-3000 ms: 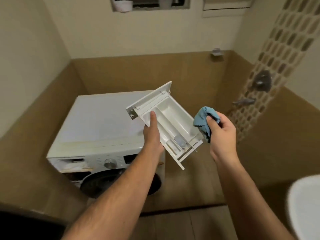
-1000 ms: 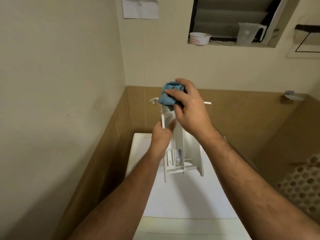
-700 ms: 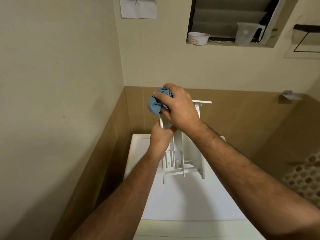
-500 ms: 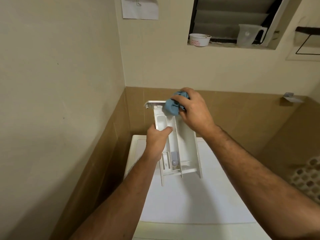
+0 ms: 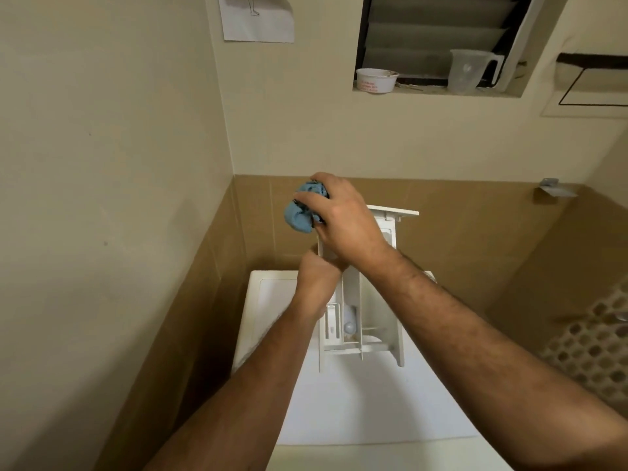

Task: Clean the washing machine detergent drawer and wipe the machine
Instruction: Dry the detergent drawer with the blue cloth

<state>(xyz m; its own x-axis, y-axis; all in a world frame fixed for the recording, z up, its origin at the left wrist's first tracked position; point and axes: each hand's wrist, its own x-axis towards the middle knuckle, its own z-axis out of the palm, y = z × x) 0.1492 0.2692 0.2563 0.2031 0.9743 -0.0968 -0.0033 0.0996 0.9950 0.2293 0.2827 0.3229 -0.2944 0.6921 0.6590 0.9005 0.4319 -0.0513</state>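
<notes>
Detergent drawer, a white moulded plastic tray with several compartments, is what we hold up in the air above the white top of the washing machine, its long axis running away from us and its wider front panel at the far end, level with the brown tiled band of the wall. Our left hand grips the drawer's left side wall about midway along, fingers curled round the edge, so that the tray is clear of the machine's lid and does not touch it. Our right hand is clenched on a crumpled blue cloth, which bulges out to the left of the knuckles; that hand lies over the far end of the drawer, but we cannot tell whether the cloth itself touches the plastic. In the near end of the tray we see narrow dividers and a small rounded pale cap in the middle compartment. Up on the recessed window ledge stand a small white tub with red print and, well apart to its right, a clear plastic measuring jug. A white sheet of paper hangs on the cream wall above, left of the window.
</notes>
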